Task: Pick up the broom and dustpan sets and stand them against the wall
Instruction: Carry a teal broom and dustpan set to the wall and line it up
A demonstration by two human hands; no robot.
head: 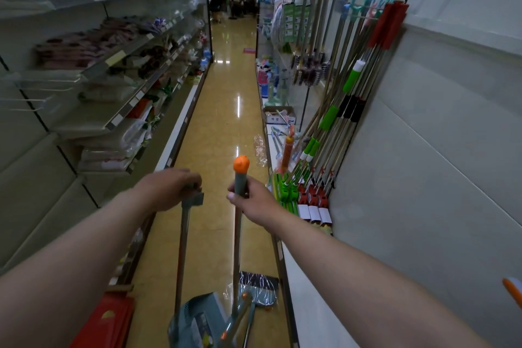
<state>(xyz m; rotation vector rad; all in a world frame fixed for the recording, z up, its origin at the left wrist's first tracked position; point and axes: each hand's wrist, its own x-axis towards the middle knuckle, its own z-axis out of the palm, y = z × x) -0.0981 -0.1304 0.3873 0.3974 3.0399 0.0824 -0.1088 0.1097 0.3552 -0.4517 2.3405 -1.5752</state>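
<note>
Broom handle (237, 234) is being gripped by the right hand (254, 202), the fingers being wrapped tight round the grey sleeve just under the orange cap (241, 164), which is sticking up above the fist. Below that grip the shaft is running almost straight down to the broom head (258, 287), which is resting on the floor (223, 110). Just left of this grip, the top of the dustpan handle (182, 248) is being clasped by the left hand (169, 189), its fingers being curled over the grey end piece. Beneath that hand the pole is dropping to the grey dustpan (195, 316), which is sitting on the floor beside the broom head. Both handles are being held upright, near each other. To the right of the right-hand grip and beyond it, a row of long-handled brooms and mops (336, 121) is leaning against the pale wall (437, 164); the held set is standing apart from that wall. To the left of the left-hand grip, store shelves (93, 70) are running along the aisle, and red packaging (110, 319) is lying low beneath that forearm.
</note>
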